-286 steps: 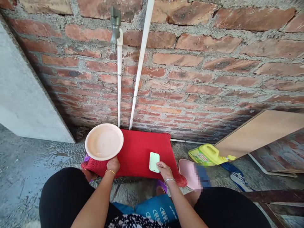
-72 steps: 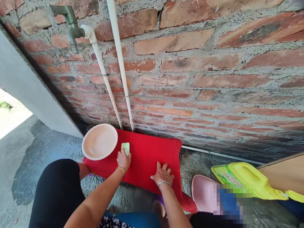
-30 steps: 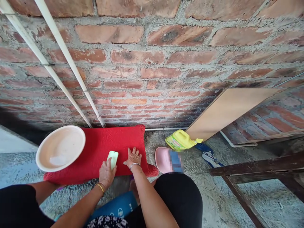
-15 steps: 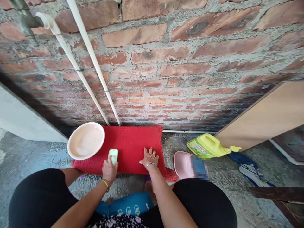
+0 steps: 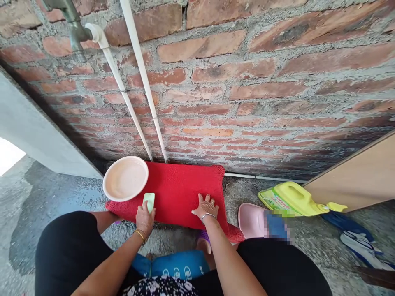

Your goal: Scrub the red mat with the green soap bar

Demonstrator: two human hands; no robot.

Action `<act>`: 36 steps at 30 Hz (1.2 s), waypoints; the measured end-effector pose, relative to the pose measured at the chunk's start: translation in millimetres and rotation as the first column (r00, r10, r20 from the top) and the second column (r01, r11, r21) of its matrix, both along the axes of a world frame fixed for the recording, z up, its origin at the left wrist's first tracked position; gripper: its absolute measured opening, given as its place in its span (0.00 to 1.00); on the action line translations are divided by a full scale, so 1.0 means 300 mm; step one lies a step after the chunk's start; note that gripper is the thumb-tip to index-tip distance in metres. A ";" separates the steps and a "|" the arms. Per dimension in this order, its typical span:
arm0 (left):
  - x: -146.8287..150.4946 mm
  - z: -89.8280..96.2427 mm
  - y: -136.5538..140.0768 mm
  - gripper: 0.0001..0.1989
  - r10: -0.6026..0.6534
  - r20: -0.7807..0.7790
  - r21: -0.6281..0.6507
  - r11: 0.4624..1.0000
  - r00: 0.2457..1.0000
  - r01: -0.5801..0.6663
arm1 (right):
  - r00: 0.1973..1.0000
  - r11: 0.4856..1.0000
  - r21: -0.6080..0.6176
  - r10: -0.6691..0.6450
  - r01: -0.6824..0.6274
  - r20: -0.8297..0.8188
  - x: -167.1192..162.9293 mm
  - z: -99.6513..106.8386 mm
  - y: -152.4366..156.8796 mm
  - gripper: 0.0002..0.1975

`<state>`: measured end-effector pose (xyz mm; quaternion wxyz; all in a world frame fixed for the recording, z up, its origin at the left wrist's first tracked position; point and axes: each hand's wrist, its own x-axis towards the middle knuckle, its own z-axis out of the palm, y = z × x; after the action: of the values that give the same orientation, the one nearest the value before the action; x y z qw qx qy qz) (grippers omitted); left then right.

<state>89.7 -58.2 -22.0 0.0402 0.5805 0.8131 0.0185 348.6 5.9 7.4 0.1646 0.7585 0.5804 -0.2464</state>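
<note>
1. Left hand (image 5: 145,222) was closed on green plastic piece (image 5: 149,200), near front edge of red cloth (image 5: 179,189), left half.
2. Right hand (image 5: 206,207) lay spread, holding nothing, near right edge.
3. Basin (image 5: 126,179) sat at left end.

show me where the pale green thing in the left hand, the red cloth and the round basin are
Pale green thing (image 5: 149,200), head view: its uncovered far end.
Red cloth (image 5: 180,191), head view: bare middle.
Round basin (image 5: 113,179), head view: inner left wall.
</note>
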 end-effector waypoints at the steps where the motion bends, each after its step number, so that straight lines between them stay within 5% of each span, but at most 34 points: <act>1: 0.000 -0.012 -0.009 0.23 -0.022 -0.012 -0.003 1.000 1.000 0.021 | 1.000 1.000 -0.001 -0.001 0.001 0.000 0.000 0.001 0.000 0.46; 4: 0.064 -0.070 -0.074 0.24 -0.254 -0.011 -0.039 0.967 0.967 0.253 | 1.000 1.000 0.000 0.005 -0.005 0.000 0.001 0.001 0.001 0.46; 7: 0.158 -0.125 -0.142 0.30 -0.505 0.054 -0.124 0.853 0.861 0.508 | 1.000 1.000 -0.004 0.010 -0.010 0.004 0.002 -0.003 0.000 0.45; 10: 0.191 -0.130 -0.147 0.32 -0.573 0.119 -0.154 0.796 0.811 0.585 | 1.000 1.000 -0.009 0.010 -0.010 0.010 0.000 0.003 -0.001 0.45; 13: 0.144 -0.082 -0.076 0.28 -0.469 0.126 -0.088 0.872 0.874 0.481 | 1.000 1.000 -0.004 0.007 -0.007 0.006 -0.003 0.017 -0.003 0.45; 15: 0.100 -0.042 -0.012 0.25 -0.269 0.106 -0.020 0.962 0.957 0.273 | 1.000 1.000 -0.006 0.002 -0.002 -0.001 -0.004 0.024 -0.004 0.45; 18: 0.080 -0.006 0.060 0.24 -0.051 0.092 0.011 0.999 0.994 0.050 | 1.000 1.000 -0.010 -0.005 0.005 -0.012 -0.001 0.020 -0.003 0.46; 21: 0.145 -0.006 0.071 0.24 -0.082 0.086 -0.023 0.996 0.993 0.085 | 1.000 1.000 -0.011 -0.007 0.007 -0.010 0.004 0.009 -0.002 0.47; 26: 0.310 -0.018 0.018 0.26 -0.394 0.148 -0.078 0.910 0.907 0.408 | 1.000 1.000 0.008 -0.013 0.013 -0.015 0.008 0.005 -0.006 0.46; 28: 0.323 -0.007 0.017 0.27 -0.425 0.170 -0.075 0.894 0.889 0.441 | 1.000 1.000 0.008 -0.010 0.010 -0.020 0.008 0.007 -0.008 0.46; 33: 0.198 0.045 0.097 0.24 -0.111 0.169 -0.045 0.992 0.979 0.121 | 1.000 1.000 0.002 -0.001 0.001 -0.022 0.007 0.012 -0.005 0.45; 36: 0.151 0.064 0.148 0.25 0.038 0.139 -0.068 0.997 0.990 -0.029 | 1.000 1.000 -0.003 0.000 0.000 -0.019 0.007 0.011 -0.002 0.46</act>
<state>135.0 -13.7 -2.8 0.1162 0.5624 0.8180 0.0333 350.6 5.4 10.7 0.1603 0.7559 0.5815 -0.2547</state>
